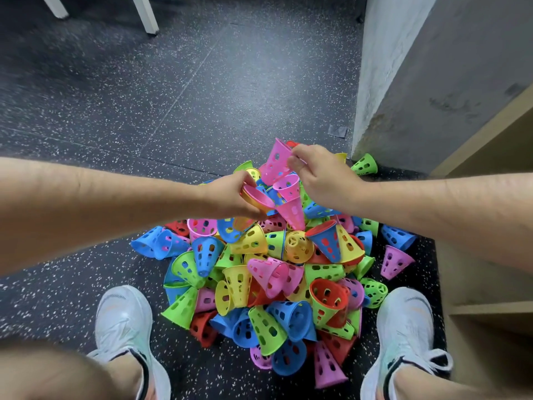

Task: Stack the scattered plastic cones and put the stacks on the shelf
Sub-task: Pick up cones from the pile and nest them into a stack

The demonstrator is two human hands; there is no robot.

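We judge that the task is only at its beginning. Nearly all the cones lie in one mixed pile on the floor between our two shoes, and on the part of the shelf that we see at the right, no stack stands. Our right hand pinches one pink cone by its rim, above the far side of the pile. Our left hand grips a second pink cone; a yellow rim shows just under it, so it may be a small stack, but we cannot tell how many are nested. The pile has too many cones to count exactly, surely several dozen, in pink, blue, green, yellow and red. One green cone lies apart near the wall.
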